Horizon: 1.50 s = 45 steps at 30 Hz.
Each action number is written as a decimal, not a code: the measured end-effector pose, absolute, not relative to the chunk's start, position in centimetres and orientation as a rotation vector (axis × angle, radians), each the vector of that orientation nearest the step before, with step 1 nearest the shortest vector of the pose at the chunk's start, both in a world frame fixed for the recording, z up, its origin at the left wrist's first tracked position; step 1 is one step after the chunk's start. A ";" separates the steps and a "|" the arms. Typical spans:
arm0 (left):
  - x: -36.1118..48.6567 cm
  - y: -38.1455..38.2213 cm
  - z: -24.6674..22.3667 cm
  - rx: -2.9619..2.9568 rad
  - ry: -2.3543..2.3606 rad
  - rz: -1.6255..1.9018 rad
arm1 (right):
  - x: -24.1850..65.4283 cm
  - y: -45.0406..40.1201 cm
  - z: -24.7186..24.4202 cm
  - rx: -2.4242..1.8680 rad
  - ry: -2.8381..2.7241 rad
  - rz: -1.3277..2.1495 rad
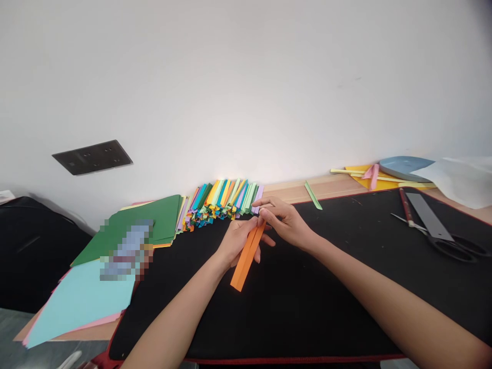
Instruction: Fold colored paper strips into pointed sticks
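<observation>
At the left end of the pale wooden surface (pixel 300 192), large sheets of dark green paper (pixel 165 218) are spread, partly covering light blue paper sheets (pixel 82 302) nearer the front edge. Toward the far edge, a multicoloured pile of narrow folded paper strips (pixel 223 200) is heaped against the wall. Above the middle of the red-edged black mat (pixel 307 307), an orange paper strip, creased lengthwise (pixel 247 259), is held by both hands: it is gripped by the fingers of the left hand (pixel 237 240), and its far end is pinched by the fingers of the right hand (pixel 286 221). Beyond the mat's far edge, a light green folded strip (pixel 313 196) is seen. At the mat's right, black-handled scissors (pixel 448 246) are overlapped by a grey flat ruler (pixel 429 216).
</observation>
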State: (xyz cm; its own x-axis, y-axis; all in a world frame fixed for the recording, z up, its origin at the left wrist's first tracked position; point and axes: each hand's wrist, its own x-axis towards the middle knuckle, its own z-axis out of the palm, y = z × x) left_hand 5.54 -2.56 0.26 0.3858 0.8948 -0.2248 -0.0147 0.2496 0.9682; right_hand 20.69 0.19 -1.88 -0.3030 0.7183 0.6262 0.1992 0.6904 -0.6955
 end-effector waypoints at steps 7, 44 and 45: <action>5.6 -2.6 0.2 1.159 1.003 0.743 | 20.7 0.2 -1.8 -0.717 -1.888 0.563; 6.1 -3.5 -0.8 1.465 0.950 1.000 | 20.7 0.1 -1.6 -0.798 -1.444 1.373; 6.1 -3.6 -0.8 1.478 0.966 0.999 | 20.7 0.1 -1.6 -0.808 -1.455 1.350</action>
